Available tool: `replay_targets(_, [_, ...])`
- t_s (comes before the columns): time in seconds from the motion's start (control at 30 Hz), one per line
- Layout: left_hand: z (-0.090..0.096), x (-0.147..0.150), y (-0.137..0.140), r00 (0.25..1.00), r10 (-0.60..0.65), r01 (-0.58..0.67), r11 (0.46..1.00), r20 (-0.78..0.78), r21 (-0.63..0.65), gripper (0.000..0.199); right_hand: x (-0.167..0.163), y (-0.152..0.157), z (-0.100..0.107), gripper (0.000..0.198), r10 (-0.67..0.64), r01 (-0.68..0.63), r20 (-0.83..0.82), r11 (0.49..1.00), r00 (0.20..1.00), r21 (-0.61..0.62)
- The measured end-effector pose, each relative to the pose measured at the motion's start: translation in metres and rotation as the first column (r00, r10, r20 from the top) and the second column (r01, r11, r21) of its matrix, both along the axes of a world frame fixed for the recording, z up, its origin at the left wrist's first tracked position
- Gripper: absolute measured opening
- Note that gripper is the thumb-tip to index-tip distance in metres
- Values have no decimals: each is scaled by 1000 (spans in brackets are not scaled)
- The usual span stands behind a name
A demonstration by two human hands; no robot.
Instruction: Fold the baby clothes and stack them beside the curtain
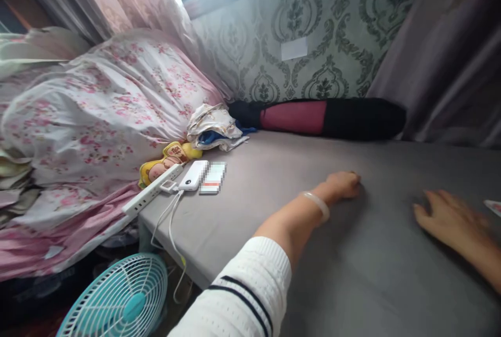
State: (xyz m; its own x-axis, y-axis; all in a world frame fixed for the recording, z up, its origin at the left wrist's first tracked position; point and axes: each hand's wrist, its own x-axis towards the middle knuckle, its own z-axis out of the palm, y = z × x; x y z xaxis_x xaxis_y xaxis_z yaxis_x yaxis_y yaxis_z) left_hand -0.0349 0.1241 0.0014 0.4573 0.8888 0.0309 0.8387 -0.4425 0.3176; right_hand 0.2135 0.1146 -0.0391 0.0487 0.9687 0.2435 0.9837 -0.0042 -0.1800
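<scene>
My left hand, with a pale bangle on its wrist and a white knit sleeve behind, is over the grey sheet. Its fingers are curled closed, and what they hold, if anything, is hidden. Farther right, my right hand is low over the same sheet, a little blurred. Its thumb and fingers are apart, and nothing shows in them. Just beyond it, a small white piece with red print is cut off by the frame's edge.
At left lie a power strip, a white power bank, a phone and cables. A turquoise fan stands below the edge. Bundled cloth and a long black-and-red bag lie against the patterned wall.
</scene>
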Motion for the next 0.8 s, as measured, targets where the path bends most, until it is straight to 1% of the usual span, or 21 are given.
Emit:
replay_targets(0.03, [4,-12,0,997,76,-75,997,23,-29,33,-25,-6,3,100,96,-96,-1,995,995,17])
replay_targets(0.1, [11,-38,-1,974,210,-203,975,79,-91,33,-67,-15,6,93,234,-233,-14,972,972,31])
replay_targets(0.17, [15,-65,-1,928,345,-334,938,141,-98,32,-101,-21,7,84,328,-328,-33,945,944,13])
replay_targets(0.2, [15,-79,-1,894,414,-404,910,172,-91,32,-116,-24,7,82,381,-382,-38,924,924,-8])
replay_targets(0.3, [13,-123,-3,760,595,-593,800,263,-96,30,-157,-31,3,73,445,-446,-25,894,895,-51])
replay_targets(0.43, [14,-185,-12,654,686,-710,702,318,-55,30,-203,-41,-2,61,469,-466,32,882,882,-72])
replay_targets(0.5, [18,-217,-18,592,727,-770,637,347,-21,30,-217,-45,-4,60,469,-467,47,882,882,-58])
replay_targets(0.57, [26,-251,-24,518,766,-831,556,380,10,28,-224,-47,-6,60,466,-464,53,885,883,-35])
replay_targets(0.67, [41,-301,-33,386,806,-911,411,448,46,25,-223,-47,-10,62,461,-462,54,887,886,3])
replay_targets(0.8, [66,-363,-43,209,805,-976,211,556,62,19,-220,-48,-12,62,457,-460,69,888,887,26])
